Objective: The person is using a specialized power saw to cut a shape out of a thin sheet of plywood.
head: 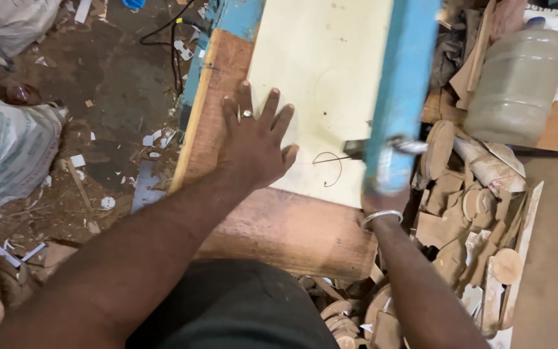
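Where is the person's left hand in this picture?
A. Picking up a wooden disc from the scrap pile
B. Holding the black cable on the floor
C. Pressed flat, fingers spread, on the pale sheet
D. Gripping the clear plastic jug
C: the left hand lies flat with fingers spread on the pale sheet, beside the curved cut line.
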